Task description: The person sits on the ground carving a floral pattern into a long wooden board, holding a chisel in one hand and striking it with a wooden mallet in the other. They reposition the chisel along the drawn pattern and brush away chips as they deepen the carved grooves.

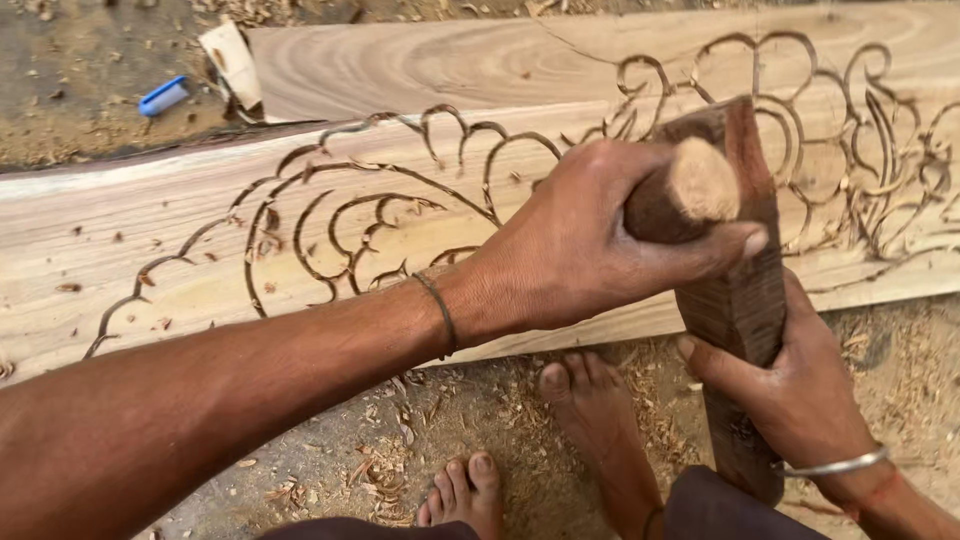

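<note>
My left hand (pixel 575 245) is closed around a dark round tool handle whose pale, frayed end (pixel 702 180) sticks up past my thumb. My right hand (pixel 790 390) grips a long dark wooden club (pixel 745 300) that stands upright just behind that handle, touching or almost touching it. Both are held over the near edge of a long pale wooden plank (pixel 150 215) cut with curling floral grooves (pixel 350 235). The tool's working end is hidden behind my left hand.
My bare feet (pixel 600 420) rest on sandy ground strewn with wood chips (pixel 385 470) below the plank. A second plank (pixel 420 60) lies behind the first. A small blue object (pixel 163 96) and a wood offcut (pixel 232 62) lie at the upper left.
</note>
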